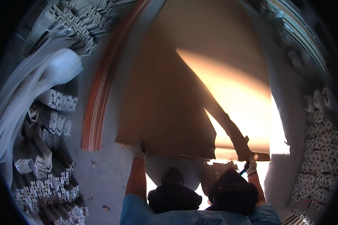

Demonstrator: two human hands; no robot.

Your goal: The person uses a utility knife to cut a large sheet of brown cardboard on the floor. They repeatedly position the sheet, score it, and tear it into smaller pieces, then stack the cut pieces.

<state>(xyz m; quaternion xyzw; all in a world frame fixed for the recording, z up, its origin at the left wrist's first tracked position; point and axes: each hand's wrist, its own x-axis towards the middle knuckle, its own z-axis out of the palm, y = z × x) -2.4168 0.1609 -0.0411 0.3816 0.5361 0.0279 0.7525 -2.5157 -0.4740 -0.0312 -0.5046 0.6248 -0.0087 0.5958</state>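
A large brown cardboard sheet (169,97) lies in front of me, with bright sunlight and my shadow across its right half. My left hand (139,152), in a pale glove, grips the sheet's near edge close to its left corner. At the right end of that same edge is my right hand (252,166), also gloved. It is closed around a slim dark and blue tool (245,169), whose exact kind is too small to make out. The near edge looks ragged between the hands, and glare hides part of it.
Long reddish-brown strips (97,101) lie on the grey floor (101,176) left of the sheet. White foam wrap (64,67) and stacked metal profiles (49,187) line the far left. More profile stacks (315,161) stand at the right. My knees (174,195) are just below the sheet.
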